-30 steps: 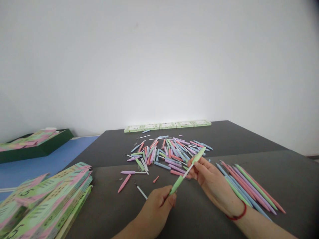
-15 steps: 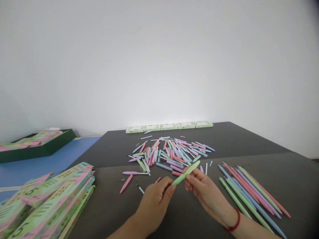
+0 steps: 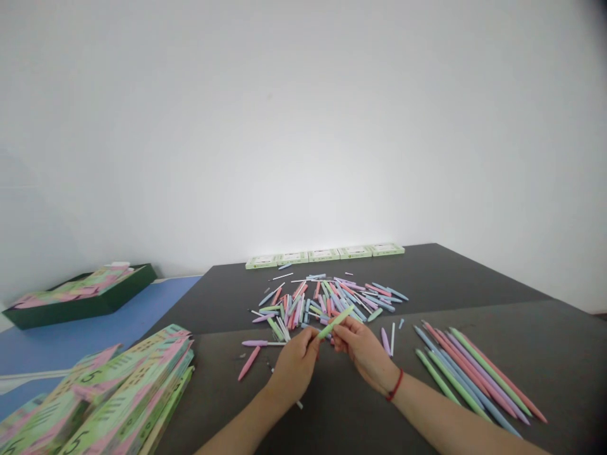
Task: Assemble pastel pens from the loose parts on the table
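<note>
Green pen [image 3: 333, 323], one: refill exposed a second ago, now hidden; I judge it closed. Left hand [image 3: 294, 361], right hand [image 3: 364, 355]: both pinching it, well in from the worktop [image 3: 360, 417]'s right edge.

Light-green pen [image 3: 334, 321], red bracelet [image 3: 397, 385], dark table [image 3: 455, 278]

soft light — wall [image 3: 327, 158] brightest low centre — top-right corner dark

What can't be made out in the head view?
All in the head view:
Light green pen: lower end, hidden by the left hand.
White refill: middle, hidden by the left hand.
Printed packs: near ends, cut off by the bottom edge.
Flat boxes by the wall: print, too small to read.
</note>
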`<state>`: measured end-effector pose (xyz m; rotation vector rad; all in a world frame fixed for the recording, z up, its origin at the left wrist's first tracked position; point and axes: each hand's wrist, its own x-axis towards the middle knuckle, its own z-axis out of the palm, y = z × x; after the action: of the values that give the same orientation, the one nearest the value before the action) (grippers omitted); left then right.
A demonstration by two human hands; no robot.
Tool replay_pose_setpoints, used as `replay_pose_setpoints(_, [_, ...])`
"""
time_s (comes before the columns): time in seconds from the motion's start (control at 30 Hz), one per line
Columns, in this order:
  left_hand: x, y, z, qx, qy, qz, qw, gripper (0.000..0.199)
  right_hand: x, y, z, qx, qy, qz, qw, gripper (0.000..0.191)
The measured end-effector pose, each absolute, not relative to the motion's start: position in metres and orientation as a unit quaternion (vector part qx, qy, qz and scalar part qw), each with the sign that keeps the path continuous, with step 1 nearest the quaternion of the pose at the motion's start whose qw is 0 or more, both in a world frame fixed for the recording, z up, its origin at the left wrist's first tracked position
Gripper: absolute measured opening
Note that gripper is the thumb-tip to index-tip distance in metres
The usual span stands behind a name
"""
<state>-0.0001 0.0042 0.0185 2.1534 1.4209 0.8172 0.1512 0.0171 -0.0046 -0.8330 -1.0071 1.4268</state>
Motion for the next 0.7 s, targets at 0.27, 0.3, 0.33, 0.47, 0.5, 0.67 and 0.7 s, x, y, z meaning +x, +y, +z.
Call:
replay_pose_setpoints(0.27, [0.011,0.017,0.027,0.805,0.506,0.282,0.129,0.013,0.149,0.019,-0.016,-0.361,-0.418,0.597,0.582,0.022])
replay_pose_setpoints(0.3, [0.013,0.016,0.027,0.81,0.499,0.281,0.123,0.016,0.152,0.018,-0.017,-0.362,-0.421,0.595,0.581,0.021])
replay_pose_setpoints(0.33, [0.013,0.015,0.025,0.816,0.491,0.28,0.12,0.018,0.154,0.017,-0.018,-0.364,-0.423,0.593,0.58,0.021])
replay_pose_setpoints(0.47, [0.011,0.012,0.017,0.831,0.469,0.277,0.119,0.021,0.161,0.009,-0.018,-0.354,-0.429,0.595,0.58,0.029])
replay_pose_setpoints(0.5, [0.01,0.012,0.015,0.832,0.466,0.276,0.119,0.022,0.162,0.007,-0.018,-0.349,-0.435,0.594,0.58,0.032])
replay_pose_setpoints(0.67, [0.005,0.015,0.011,0.839,0.455,0.274,0.113,0.02,0.168,0.009,-0.015,-0.382,-0.493,0.544,0.561,0.036])
replay_pose_setpoints(0.7, [0.004,0.016,0.011,0.841,0.454,0.273,0.11,0.02,0.169,0.011,-0.015,-0.393,-0.503,0.531,0.557,0.035])
